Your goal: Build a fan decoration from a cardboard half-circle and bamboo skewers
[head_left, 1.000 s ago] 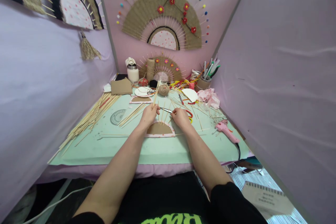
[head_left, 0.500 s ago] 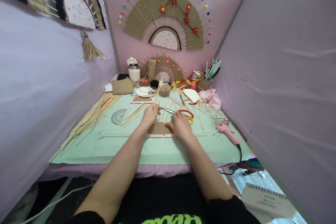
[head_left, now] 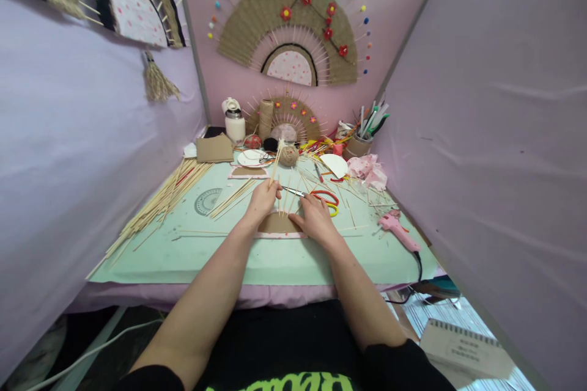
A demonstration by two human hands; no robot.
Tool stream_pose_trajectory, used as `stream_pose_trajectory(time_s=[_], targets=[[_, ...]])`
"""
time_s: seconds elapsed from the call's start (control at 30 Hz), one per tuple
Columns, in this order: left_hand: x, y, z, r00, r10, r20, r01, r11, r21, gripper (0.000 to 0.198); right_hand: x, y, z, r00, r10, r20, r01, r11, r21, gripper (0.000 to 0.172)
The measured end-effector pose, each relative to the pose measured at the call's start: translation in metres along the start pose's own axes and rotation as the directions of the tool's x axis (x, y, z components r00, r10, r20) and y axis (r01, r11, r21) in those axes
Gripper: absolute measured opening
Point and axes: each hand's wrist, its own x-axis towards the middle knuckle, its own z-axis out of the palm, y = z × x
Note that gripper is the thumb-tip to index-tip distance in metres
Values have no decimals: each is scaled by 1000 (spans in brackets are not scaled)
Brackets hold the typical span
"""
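My left hand (head_left: 265, 200) is closed around a small bunch of thin bamboo sticks (head_left: 276, 162), which point up and away from me. Just below it lies a half-round piece of brown cardboard (head_left: 279, 225) with a pink-and-white edge along its straight side. Several sticks fan out from the cardboard's curved edge between my hands. My right hand (head_left: 316, 218) rests at the cardboard's right side, thumb and fingers bent around a slim stick there; its fingertips are partly hidden. Scissors (head_left: 324, 198) with red and yellow handles lie just beyond my right hand.
Many bamboo sticks (head_left: 151, 214) lie at the left, near a protractor (head_left: 208, 202). A pink glue gun (head_left: 398, 232) with a black cord is at the right. Twine (head_left: 288, 156), a white jar (head_left: 235, 128) and a tool pot (head_left: 358, 146) stand at the back. Fabric-covered partitions rise around the table.
Almost nothing differs. The view has shifted slightly, while both hands keep their places at the cardboard and the left still holds its sticks.
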Motion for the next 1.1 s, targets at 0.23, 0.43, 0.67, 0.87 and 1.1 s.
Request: stream_pose_trajectory(time_s=[0.23, 0.43, 0.67, 0.87, 1.1], targets=[[0, 0, 0, 1000, 1, -2, -1, 1000, -5, 31, 3, 0, 0, 999, -40, -6, 40, 999, 29, 43], [2, 0, 1, 1000, -26, -11, 26, 1000, 11, 33, 3, 0, 0, 996, -89, -13, 90, 995, 54, 38], [1, -1, 1, 1000, -20, -8, 20, 1000, 6, 33, 4, 3, 3, 993, -113, -28, 115, 988, 100, 37], [1, 0, 0, 1000, -7, -3, 7, 1000, 4, 34, 3, 3, 3, 994, -101, -39, 105, 986, 126, 43], [1, 0, 1, 1000, -11, -7, 11, 1000, -4, 34, 3, 2, 4, 997, -73, -28, 76, 989, 128, 51]])
